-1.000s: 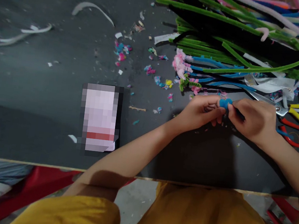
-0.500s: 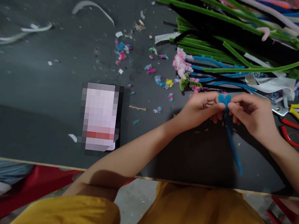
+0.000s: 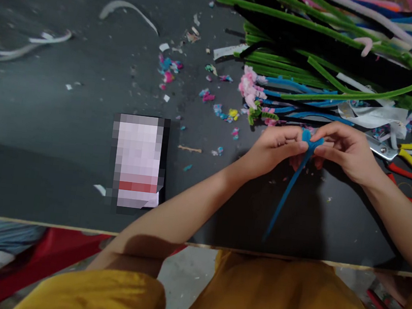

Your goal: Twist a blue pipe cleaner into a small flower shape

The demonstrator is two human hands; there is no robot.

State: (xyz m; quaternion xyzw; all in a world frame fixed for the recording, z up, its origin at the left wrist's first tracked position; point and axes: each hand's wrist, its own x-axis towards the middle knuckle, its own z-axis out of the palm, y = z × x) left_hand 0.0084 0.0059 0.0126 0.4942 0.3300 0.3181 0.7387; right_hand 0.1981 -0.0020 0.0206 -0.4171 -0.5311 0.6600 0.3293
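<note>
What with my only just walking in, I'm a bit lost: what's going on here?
A person is working a blue fuzzy strip with both bare hands. The left hand and right hand pinch its looped upper end between their fingertips, while one long tail slants down toward the person. Scissors lie beside the right hand, unused, and green fuzzy stems are piled beyond the hands.

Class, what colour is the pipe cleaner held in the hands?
Blue; the pipe cleaner shows best in the head view.

Craft workspace: scissors (image 3: 388, 152), pipe cleaners (image 3: 299, 23), scrap-littered table (image 3: 83, 125).
</note>
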